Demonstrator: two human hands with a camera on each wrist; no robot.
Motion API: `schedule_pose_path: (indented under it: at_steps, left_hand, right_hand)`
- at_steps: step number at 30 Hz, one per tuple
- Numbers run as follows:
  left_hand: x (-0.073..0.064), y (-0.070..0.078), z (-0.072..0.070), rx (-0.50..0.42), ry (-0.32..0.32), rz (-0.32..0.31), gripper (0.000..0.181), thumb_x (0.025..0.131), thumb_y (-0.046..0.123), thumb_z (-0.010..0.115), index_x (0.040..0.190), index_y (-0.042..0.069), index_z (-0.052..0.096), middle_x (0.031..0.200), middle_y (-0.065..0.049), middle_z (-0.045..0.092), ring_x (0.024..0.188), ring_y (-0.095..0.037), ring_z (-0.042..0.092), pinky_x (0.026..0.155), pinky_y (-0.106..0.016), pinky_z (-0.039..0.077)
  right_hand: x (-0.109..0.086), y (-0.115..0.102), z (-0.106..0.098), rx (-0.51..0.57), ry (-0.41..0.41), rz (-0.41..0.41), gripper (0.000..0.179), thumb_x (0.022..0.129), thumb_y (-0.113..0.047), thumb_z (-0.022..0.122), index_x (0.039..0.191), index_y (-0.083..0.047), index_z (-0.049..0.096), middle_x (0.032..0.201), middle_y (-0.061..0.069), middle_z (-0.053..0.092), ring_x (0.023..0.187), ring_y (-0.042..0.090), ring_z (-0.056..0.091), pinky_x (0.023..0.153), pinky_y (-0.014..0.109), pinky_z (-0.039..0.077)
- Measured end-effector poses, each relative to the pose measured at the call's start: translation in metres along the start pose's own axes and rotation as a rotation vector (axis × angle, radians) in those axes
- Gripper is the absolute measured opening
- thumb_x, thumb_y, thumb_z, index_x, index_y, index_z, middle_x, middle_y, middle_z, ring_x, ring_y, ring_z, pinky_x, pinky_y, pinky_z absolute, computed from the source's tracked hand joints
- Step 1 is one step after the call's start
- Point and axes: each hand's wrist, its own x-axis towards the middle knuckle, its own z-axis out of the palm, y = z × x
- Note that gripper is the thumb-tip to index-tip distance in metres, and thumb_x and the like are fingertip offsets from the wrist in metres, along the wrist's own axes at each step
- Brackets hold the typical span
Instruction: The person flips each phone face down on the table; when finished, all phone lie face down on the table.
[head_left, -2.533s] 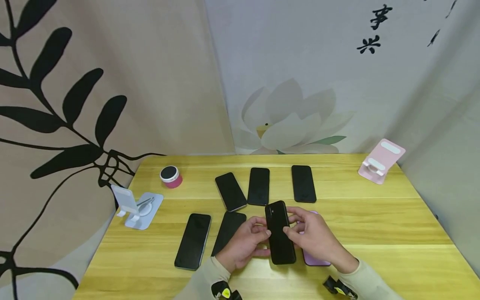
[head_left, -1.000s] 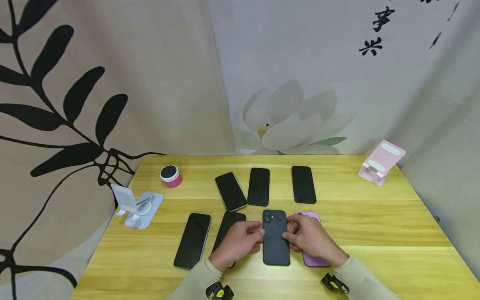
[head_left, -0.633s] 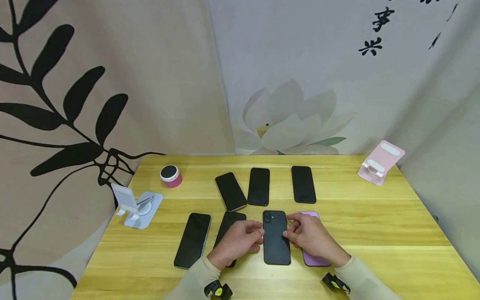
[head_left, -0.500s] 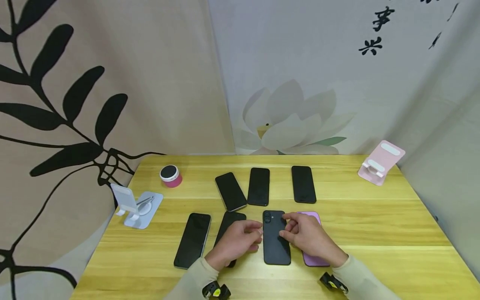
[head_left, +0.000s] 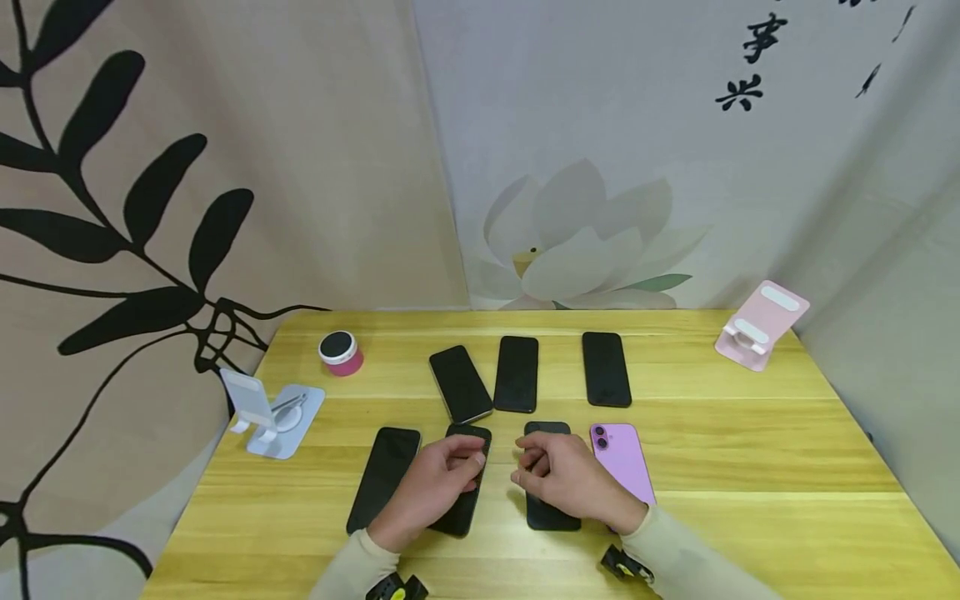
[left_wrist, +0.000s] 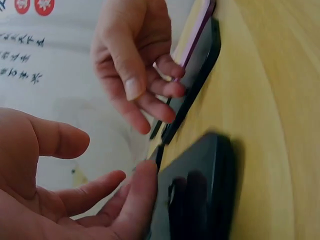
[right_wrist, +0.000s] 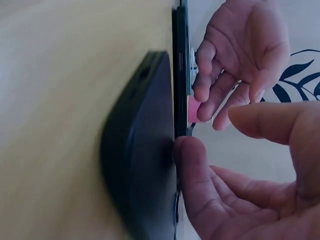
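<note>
In the head view, my left hand point(head_left: 431, 487) hovers with loosely bent fingers over a black smartphone point(head_left: 460, 510) lying screen up. My right hand point(head_left: 566, 475), also loosely bent, is over a dark grey smartphone point(head_left: 551, 518) that lies back up and is partly covered by it. Neither hand holds anything. Just right of it is a purple smartphone point(head_left: 624, 458) with its camera lenses showing, its lower end hidden by the right wrist. In the left wrist view, the left fingers point(left_wrist: 140, 200) overlap the edge of the black smartphone point(left_wrist: 220, 185).
Another black smartphone point(head_left: 384, 475) lies left of my left hand. Farther back are three more phones, such as the right-hand black one point(head_left: 607, 369). A light blue phone stand point(head_left: 285, 425) and a pink-and-white jar point(head_left: 342, 354) stand at left, a pink phone stand point(head_left: 761, 325) at back right.
Both hands first hold the dark grey phone raised, then lay it back up on the table. Since then they have let go and shifted left, uncovering more of the purple phone.
</note>
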Motion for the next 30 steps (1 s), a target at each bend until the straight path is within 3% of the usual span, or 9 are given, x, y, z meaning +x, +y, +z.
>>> schedule_pose_path:
  at_steps: [6, 9, 18, 30]
  left_hand:
    - [-0.009, -0.003, -0.015, 0.158, 0.182, -0.013, 0.042, 0.105, 0.029, 0.066, 0.140, 0.007, 0.065, 0.138, -0.012, 0.067, 0.125, -0.028, 0.064, 0.104, -0.050, 0.056]
    - [-0.012, -0.004, -0.019, 0.183, 0.221, -0.033, 0.045, 0.105, 0.029, 0.067, 0.143, 0.008, 0.063, 0.145, -0.013, 0.064, 0.133, -0.032, 0.061, 0.109, -0.052, 0.054]
    - [-0.015, -0.004, -0.022, 0.200, 0.193, -0.056, 0.054, 0.104, 0.033, 0.067, 0.148, 0.004, 0.058, 0.146, -0.018, 0.064, 0.131, -0.034, 0.064, 0.107, -0.053, 0.055]
    - [-0.014, -0.007, -0.021, 0.034, 0.178, -0.053, 0.056, 0.105, 0.022, 0.064, 0.151, -0.006, 0.050, 0.146, -0.025, 0.060, 0.132, -0.037, 0.062, 0.107, -0.049, 0.056]
  right_hand:
    - [0.004, -0.011, 0.015, 0.038, -0.055, -0.011, 0.048, 0.095, -0.027, 0.080, 0.132, 0.003, 0.068, 0.117, 0.011, 0.077, 0.089, 0.008, 0.074, 0.077, 0.023, 0.060]
    - [0.006, -0.016, 0.023, 0.053, -0.071, -0.011, 0.049, 0.095, -0.026, 0.080, 0.133, 0.002, 0.068, 0.123, 0.014, 0.076, 0.089, 0.007, 0.075, 0.075, 0.022, 0.059]
    - [0.005, -0.024, 0.033, 0.093, -0.089, -0.001, 0.055, 0.095, -0.027, 0.079, 0.138, 0.004, 0.065, 0.131, 0.017, 0.074, 0.091, 0.004, 0.075, 0.078, 0.021, 0.059]
    - [-0.002, -0.024, 0.033, 0.143, -0.099, 0.027, 0.061, 0.094, -0.030, 0.080, 0.141, 0.004, 0.063, 0.129, 0.017, 0.074, 0.094, 0.007, 0.076, 0.078, 0.021, 0.060]
